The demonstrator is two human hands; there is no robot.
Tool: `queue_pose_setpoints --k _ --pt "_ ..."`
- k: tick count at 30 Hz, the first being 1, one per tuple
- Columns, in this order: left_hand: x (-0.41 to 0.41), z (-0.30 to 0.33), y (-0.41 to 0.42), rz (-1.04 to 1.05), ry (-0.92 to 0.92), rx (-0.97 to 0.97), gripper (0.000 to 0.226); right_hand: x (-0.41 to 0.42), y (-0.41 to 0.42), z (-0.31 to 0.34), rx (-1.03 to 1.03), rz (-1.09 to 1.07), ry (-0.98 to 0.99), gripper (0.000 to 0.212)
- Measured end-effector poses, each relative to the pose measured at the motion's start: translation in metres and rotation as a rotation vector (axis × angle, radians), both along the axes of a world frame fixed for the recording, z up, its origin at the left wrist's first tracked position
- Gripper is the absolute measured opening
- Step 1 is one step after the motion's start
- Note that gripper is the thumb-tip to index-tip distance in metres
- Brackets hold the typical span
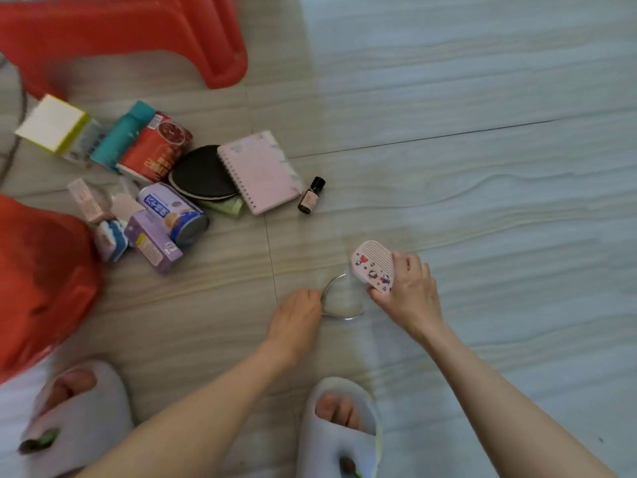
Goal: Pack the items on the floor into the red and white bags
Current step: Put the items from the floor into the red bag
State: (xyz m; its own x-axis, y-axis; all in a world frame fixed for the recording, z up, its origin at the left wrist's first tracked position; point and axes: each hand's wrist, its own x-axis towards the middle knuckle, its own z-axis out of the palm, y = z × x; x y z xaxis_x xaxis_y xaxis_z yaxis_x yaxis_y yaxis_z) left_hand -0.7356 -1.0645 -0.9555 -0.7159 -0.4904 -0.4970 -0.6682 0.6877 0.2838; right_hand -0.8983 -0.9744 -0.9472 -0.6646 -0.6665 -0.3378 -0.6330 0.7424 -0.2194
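My right hand [408, 291] grips a small white comb [371, 265] with cartoon stickers, just above the floor. My left hand [297, 317] pinches the left edge of a round mirror [343, 300] lying flat on the tiles. A red bag [41, 288] bulges at the left edge. Loose items lie in a heap at the upper left: a pink spiral notebook [260, 170], a small dark bottle [311, 195], a black oval pouch [201, 175], a blue-and-white can [175, 213], a red can [157, 146], a teal bottle [122, 134], a purple box [151, 241] and a white box [53, 124]. No white bag is in view.
A red plastic stool [138, 32] stands at the top left behind the heap. My feet in pale slippers [339, 429] rest at the bottom. Bare tile floor [482, 150] spreads to the right.
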Motion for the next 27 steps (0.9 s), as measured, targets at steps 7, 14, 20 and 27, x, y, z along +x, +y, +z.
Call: queue_pose_setpoints --k 7,14,20,27 --pt "0.022 0.011 -0.017 0.024 0.048 0.024 0.021 0.02 0.006 0.019 -0.023 0.009 0.0 0.068" --pt "0.025 0.06 -0.054 0.067 0.217 -0.085 0.01 0.031 -0.026 0.069 -0.045 0.096 0.054 0.063" --pt "0.04 0.166 -0.127 0.112 0.034 -0.067 0.023 0.051 -0.078 0.166 -0.194 0.226 0.157 0.064" --pt "0.145 0.325 -0.185 0.209 0.106 -0.285 0.03 0.13 -0.136 0.29 -0.236 0.542 0.244 0.069"
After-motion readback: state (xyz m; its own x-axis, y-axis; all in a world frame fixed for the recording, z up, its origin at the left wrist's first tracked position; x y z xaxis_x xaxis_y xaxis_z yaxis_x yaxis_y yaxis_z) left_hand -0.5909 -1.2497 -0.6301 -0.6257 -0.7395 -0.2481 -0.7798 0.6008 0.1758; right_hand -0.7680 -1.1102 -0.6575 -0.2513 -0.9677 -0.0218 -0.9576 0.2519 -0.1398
